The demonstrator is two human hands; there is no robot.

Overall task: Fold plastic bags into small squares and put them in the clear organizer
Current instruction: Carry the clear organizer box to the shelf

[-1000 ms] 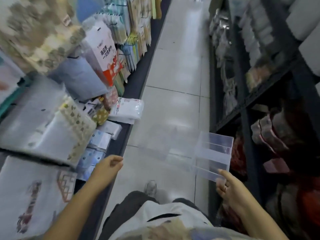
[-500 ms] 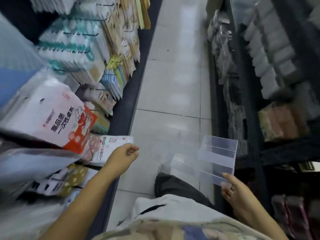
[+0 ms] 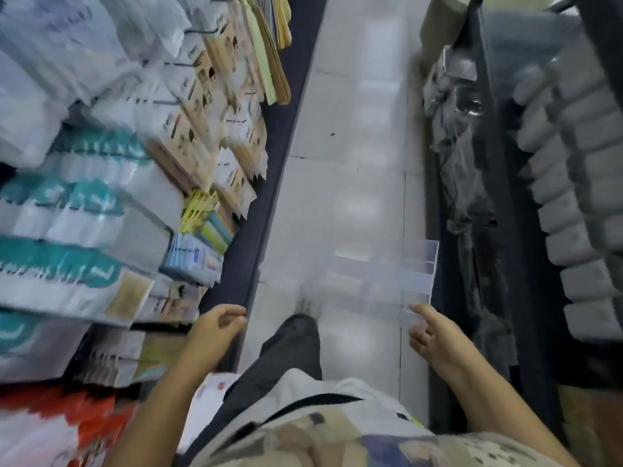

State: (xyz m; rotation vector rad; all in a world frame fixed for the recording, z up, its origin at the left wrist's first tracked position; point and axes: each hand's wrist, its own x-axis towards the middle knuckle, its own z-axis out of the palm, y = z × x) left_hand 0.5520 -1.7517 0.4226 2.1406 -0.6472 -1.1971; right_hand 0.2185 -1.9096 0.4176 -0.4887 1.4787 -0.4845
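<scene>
One clear organizer (image 3: 416, 269), blurred and see-through, shows several divided compartments.

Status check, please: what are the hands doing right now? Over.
Left hand loosely curled, empty. Right hand pinches clear plastic divided organizer by its near corner. No bag in hand; nothing blocking.

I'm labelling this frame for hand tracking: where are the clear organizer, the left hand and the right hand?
clear organizer (image 3: 397, 278), head view, on its divided middle section.
left hand (image 3: 215, 330), head view, on the back of the hand.
right hand (image 3: 436, 343), head view, on the middle of the hand.
</scene>
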